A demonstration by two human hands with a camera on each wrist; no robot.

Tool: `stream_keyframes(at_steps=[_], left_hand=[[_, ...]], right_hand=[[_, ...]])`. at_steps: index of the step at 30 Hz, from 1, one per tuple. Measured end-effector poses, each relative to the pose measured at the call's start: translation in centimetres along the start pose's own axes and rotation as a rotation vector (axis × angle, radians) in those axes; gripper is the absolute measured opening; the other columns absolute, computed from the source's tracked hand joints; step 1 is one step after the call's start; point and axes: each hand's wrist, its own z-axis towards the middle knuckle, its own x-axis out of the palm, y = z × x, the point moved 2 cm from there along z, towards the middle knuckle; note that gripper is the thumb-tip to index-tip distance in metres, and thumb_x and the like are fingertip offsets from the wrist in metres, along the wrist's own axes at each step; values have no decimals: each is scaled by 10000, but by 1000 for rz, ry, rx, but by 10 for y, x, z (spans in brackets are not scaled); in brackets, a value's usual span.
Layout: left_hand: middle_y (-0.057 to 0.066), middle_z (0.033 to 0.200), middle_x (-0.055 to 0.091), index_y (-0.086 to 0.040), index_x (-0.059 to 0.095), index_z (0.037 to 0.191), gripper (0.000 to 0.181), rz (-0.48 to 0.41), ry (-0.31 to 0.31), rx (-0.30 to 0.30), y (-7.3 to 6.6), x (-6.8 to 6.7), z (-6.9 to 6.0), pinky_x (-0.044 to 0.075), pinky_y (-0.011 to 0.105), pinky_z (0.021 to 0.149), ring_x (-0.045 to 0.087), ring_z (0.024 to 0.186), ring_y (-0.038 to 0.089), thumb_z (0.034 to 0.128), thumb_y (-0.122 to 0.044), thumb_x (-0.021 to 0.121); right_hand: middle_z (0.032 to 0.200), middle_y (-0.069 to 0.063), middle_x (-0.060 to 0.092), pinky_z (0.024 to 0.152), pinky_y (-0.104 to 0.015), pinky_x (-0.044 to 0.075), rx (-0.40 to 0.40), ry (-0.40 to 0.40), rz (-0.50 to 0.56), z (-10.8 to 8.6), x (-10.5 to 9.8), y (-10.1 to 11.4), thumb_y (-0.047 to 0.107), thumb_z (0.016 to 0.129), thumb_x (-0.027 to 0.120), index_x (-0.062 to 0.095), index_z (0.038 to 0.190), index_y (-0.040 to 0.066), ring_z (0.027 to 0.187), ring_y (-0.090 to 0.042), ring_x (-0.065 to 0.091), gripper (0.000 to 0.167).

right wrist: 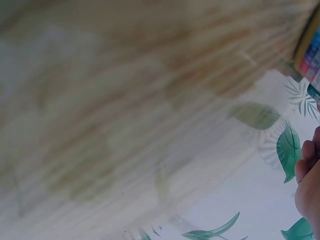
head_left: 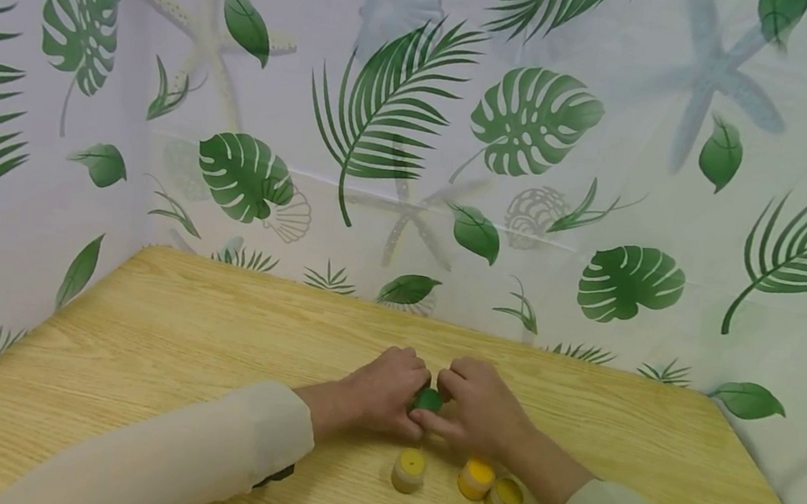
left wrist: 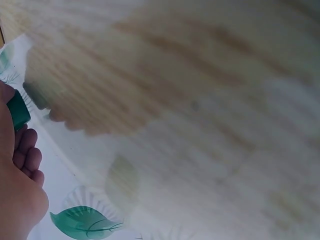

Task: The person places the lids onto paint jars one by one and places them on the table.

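Both hands meet over the table around a small green-lidded tub [head_left: 428,400]. My left hand [head_left: 386,393] grips it from the left with curled fingers; the left wrist view shows the green lid [left wrist: 19,111] between thumb and fingers of that hand [left wrist: 22,185]. From the right, my right hand [head_left: 482,409] holds the same tub, its thumb across the near side. The hands hide most of the tub's body. In the right wrist view only part of the right hand [right wrist: 311,185] shows, at the edge, below a sliver of green [right wrist: 313,93].
Nearer on the wooden table [head_left: 213,321] stand a tub with a pale yellow lid [head_left: 410,471], one with an orange-yellow lid [head_left: 476,480] and one with a darker yellow lid [head_left: 505,500]. The last two stand side by side. A leaf-patterned cloth [head_left: 386,267] hangs behind.
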Motion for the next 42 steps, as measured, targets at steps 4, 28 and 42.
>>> stream_keyframes(at_steps=[4,28,42], left_hand=[[-80,778,569,-147,640,862,311,-20,-31,-19,1,1,0,386,239,724,455,751,89,793,-438,722],[-66,752,522,-145,617,824,325,-18,-69,-2,-1,-2,-3,325,226,683,407,724,99,781,-437,754],[-70,692,522,-154,603,749,294,-54,-143,13,1,-1,-5,332,222,660,429,690,87,772,-412,743]], right_hand=[[812,25,533,721,-312,405,35,24,10,-1,-3,1,448,861,673,627,915,127,752,-109,446,328],[673,89,358,638,-258,336,8,-18,-17,2,1,-1,404,809,749,519,673,149,634,-77,330,369],[801,10,528,744,-326,406,37,-8,83,-1,-2,0,242,802,685,646,920,103,779,-117,440,187]])
